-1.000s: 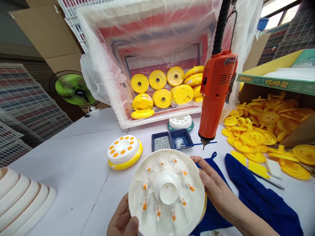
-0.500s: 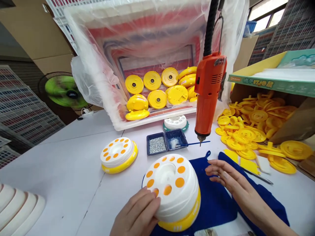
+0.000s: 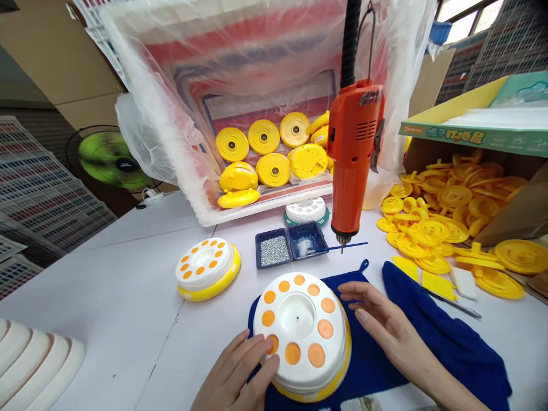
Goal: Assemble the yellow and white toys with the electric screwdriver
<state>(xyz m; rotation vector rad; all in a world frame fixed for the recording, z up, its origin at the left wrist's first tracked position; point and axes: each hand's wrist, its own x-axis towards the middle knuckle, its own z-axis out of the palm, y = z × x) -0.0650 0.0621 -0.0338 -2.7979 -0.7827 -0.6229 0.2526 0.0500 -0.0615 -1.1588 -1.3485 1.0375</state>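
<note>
In front of me a round white toy housing with orange-filled round holes (image 3: 298, 315) sits upon a yellow base (image 3: 319, 394), over a blue cloth (image 3: 363, 359). My left hand (image 3: 244, 371) touches its near left rim with the fingertips, fingers stretched and a little apart. My right hand (image 3: 377, 319) is beside the right edge, fingers half bent and apart, with nothing in them. Behind and to the right of the toy hangs an orange electric screwdriver (image 3: 355, 165), tip down. A similar white and yellow toy (image 3: 205, 268) lies tilted on the left.
Beyond the toy, small blue trays hold screws (image 3: 274, 250) and whitish grease (image 3: 305, 246), with a thin blue stick. A plastic-lined crate (image 3: 205, 220) holds yellow round parts (image 3: 274, 170). More yellow parts (image 3: 454, 197) heap at right near tweezers (image 3: 458, 308). White rings (image 3: 38, 365) stand at left.
The white housing now sits lower on the yellow base and its top faces me more. My right hand has moved left, closer to it. My left fingers have spread along the rim.
</note>
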